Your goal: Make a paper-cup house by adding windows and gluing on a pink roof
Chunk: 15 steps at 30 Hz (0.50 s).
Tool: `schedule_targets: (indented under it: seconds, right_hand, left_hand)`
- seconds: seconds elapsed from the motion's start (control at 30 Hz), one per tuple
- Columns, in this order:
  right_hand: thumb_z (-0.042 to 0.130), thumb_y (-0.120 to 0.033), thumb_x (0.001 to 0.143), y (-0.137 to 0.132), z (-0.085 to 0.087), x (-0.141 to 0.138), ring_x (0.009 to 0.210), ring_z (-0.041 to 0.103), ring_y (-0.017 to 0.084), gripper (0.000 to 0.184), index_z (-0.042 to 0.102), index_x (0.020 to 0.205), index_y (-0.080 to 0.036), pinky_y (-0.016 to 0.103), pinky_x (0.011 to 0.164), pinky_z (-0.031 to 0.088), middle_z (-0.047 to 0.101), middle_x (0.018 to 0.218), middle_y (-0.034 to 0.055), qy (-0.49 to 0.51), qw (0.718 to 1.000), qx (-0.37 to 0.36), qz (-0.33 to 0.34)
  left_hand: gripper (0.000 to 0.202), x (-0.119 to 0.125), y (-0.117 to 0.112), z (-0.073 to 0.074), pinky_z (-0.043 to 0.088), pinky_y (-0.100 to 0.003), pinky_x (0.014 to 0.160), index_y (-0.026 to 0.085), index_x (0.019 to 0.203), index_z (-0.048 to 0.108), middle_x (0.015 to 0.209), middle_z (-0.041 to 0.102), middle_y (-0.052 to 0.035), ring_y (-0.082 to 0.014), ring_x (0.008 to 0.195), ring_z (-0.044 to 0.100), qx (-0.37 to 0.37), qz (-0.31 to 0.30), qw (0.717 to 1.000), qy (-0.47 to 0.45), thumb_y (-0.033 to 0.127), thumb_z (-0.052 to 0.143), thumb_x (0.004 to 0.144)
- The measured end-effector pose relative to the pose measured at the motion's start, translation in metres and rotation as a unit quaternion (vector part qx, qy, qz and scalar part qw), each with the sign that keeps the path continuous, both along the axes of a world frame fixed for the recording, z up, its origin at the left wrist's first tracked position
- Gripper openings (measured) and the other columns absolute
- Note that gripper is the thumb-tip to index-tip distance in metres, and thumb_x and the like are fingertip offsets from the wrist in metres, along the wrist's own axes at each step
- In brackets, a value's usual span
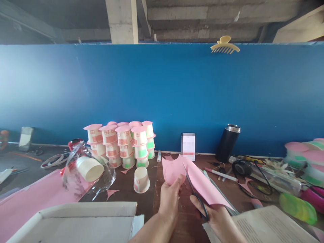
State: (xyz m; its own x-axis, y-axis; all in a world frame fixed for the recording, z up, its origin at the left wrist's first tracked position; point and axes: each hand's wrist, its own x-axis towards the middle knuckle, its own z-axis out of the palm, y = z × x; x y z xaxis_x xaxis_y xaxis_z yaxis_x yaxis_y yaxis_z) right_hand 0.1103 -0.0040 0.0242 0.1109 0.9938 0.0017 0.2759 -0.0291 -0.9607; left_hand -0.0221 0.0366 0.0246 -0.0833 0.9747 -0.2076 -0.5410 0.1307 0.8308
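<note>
Left hand (170,197): thumb and fingers pinching the lower edge of a pink paper sheet (173,168), a rounded outline showing just above the thumb. Right hand (215,214): closed around the handles of dark-handled scissors (191,185), blades pointing up and away, at the paper. Sheet held up over the brown counter (183,224), between and ahead of both hands; its right-hand portion slopes down beside the scissors toward the right wrist. Left of the left hand, a single paper cup (141,179), upside down, small red window marks on it. Behind that, stacked cups (124,148) in tiers, pink paper on top. Beyond the sheet, a phone (188,146) upright near the blue wall (172,87); farther right, a black flask (227,143), tilted in view.
</note>
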Motion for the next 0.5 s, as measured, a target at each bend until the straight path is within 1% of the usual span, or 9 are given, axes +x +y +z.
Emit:
schedule_targets:
  seconds: [0.13,0.23,0.3,0.5]
  right_hand:
    - [0.073,-0.053,0.067,-0.0005,-0.0004,0.0005,0.048,0.050,0.014,0.042,0.056,0.047,-0.021,0.026,0.052,0.045,0.055,0.047,-0.0012,-0.001,1.000,-0.005,0.004]
    - [0.074,-0.056,0.064,0.0010,-0.0039,0.0020,0.047,0.050,0.014,0.043,0.056,0.047,-0.020,0.026,0.052,0.045,0.055,0.046,-0.0006,-0.013,1.000,-0.019,-0.010]
    - [0.075,-0.058,0.062,0.0019,-0.0061,0.0030,0.045,0.048,0.014,0.045,0.056,0.045,-0.021,0.027,0.051,0.045,0.054,0.045,-0.0006,-0.012,1.000,-0.012,-0.022]
    - [0.077,-0.055,0.061,0.0024,-0.0089,0.0062,0.045,0.048,0.015,0.041,0.058,0.047,-0.022,0.027,0.047,0.043,0.056,0.047,0.0002,-0.004,1.000,-0.022,-0.014]
  left_hand:
    - [0.041,0.0003,0.0009,-0.0011,0.033,-0.021,0.049,0.011,0.066,0.063,0.054,0.053,0.0021,-0.0083,0.050,0.043,0.002,0.003,1.000,0.003,0.047,0.083,0.062]
    - [0.040,0.0004,0.0005,0.0001,0.033,-0.022,0.049,0.012,0.065,0.063,0.054,0.052,0.0029,-0.0080,0.050,0.042,0.004,0.003,1.000,-0.008,0.046,0.083,0.061]
    - [0.040,0.0002,0.0002,0.0008,0.032,-0.022,0.049,0.013,0.065,0.062,0.053,0.051,0.0035,-0.0077,0.048,0.041,0.007,0.003,1.000,-0.009,0.046,0.084,0.060]
    - [0.039,-0.0006,0.0008,0.0011,0.033,-0.022,0.048,0.013,0.066,0.062,0.054,0.052,0.0036,-0.0067,0.047,0.040,0.002,0.006,1.000,-0.009,0.045,0.084,0.061]
